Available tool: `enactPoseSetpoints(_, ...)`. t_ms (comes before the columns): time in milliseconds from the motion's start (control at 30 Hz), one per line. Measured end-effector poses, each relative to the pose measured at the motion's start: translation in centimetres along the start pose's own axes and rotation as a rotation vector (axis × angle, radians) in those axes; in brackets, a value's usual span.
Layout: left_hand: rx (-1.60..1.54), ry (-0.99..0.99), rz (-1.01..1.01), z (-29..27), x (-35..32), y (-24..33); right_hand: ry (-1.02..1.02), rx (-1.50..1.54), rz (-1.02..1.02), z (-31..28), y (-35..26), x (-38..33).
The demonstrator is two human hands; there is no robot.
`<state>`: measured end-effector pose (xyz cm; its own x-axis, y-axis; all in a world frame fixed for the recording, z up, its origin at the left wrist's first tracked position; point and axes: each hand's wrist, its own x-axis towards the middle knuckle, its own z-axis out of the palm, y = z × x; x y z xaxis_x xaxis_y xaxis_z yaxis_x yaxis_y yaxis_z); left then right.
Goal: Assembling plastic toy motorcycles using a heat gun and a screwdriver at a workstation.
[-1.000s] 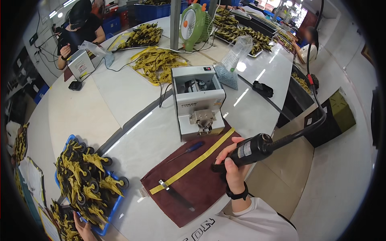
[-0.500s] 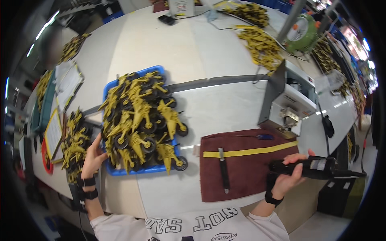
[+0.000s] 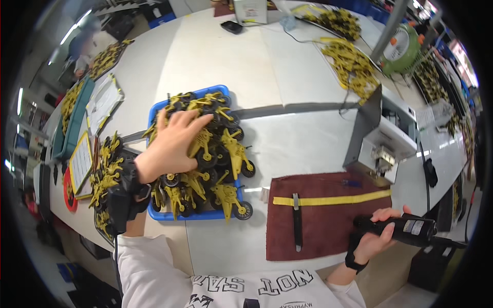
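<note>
Two bare hands are at work in the head view, and the main change is in the left hand (image 3: 174, 143). Half a second ago it was at the left edge of the blue rectangular plastic tray (image 3: 159, 214); now it lies over the heap of yellow figure-like parts with black wheels (image 3: 236, 149) inside. Its fingers are spread and the thumb stands apart, but I cannot tell whether a part is pinched beneath them. The reach has thus gone from the tray's rim to its contents, and no part is visibly lifted clear.

By contrast, the right hand (image 3: 377, 236) stays closed around the black cylindrical corded hand tool (image 3: 418, 229), near the right side of the dark maroon fabric mat (image 3: 328, 231). On that mat lie a yellow flat strip (image 3: 334, 199) and a slim black tool with a metal end (image 3: 298, 228), both untouched. The tray sits left of the mat, apart from it; beyond the mat's far right corner stands a grey box-shaped metal machine (image 3: 365, 138).
</note>
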<state>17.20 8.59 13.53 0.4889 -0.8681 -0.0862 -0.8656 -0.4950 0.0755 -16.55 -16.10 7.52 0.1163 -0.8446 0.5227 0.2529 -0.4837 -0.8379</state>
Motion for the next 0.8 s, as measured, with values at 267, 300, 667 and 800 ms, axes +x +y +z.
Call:
enactPoseSetpoints(267, -0.087, 0.543, -0.036, -3.6, -4.3, 11.1, -0.036, 0.050, -0.021, -0.4, 1.4, 0.8)
enactPoseSetpoints(300, -0.359, 0.479, 0.072, -3.1, -3.9, 13.1, -0.049, 0.026, -0.027, -0.6, 1.2, 1.1)
enactPoseSetpoints(667, -0.433, 0.012, 0.306, 12.5, -1.1, 21.3, -0.123, 0.261, -0.118, -2.0, -0.7, 2.1)
enactPoseSetpoints(800, -0.313, 0.067, 0.292, 13.4, -2.0, 21.5, -0.064, 0.393, -0.250, 1.4, -4.5, 8.9)
